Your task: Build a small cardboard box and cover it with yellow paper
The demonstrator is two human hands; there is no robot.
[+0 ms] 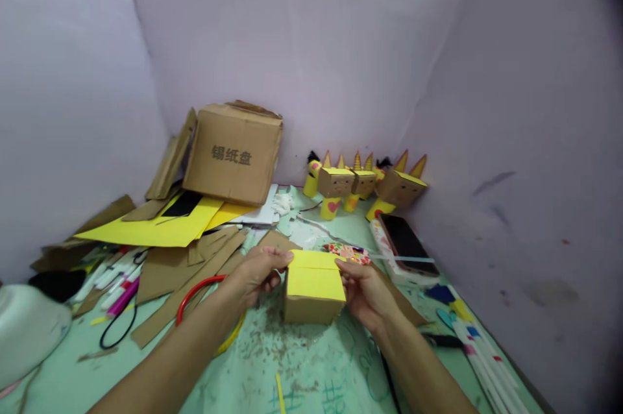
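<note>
In front of me a small cardboard box [311, 311] stands on the green tabletop, its top covered with yellow paper [315, 281]. A line runs across this covering near its far edge, marking off a yellow paper strip [314, 259]. My left hand [263, 271] pinches the strip's left end between thumb and finger. At the opposite end my right hand [366, 291] grips the right corner, its other fingers curled beside the box. A red scissors handle [199, 291] shows partly behind my left forearm. Brown scraps lie scattered around the box.
Cardboard pieces [165, 278], yellow sheets [150, 226] and a large carton [233, 154] fill the left and back. Box-headed animal figures [335, 187] stand at the back wall. A phone [406, 242] lies at right, with white sticks [487, 362] nearer.
</note>
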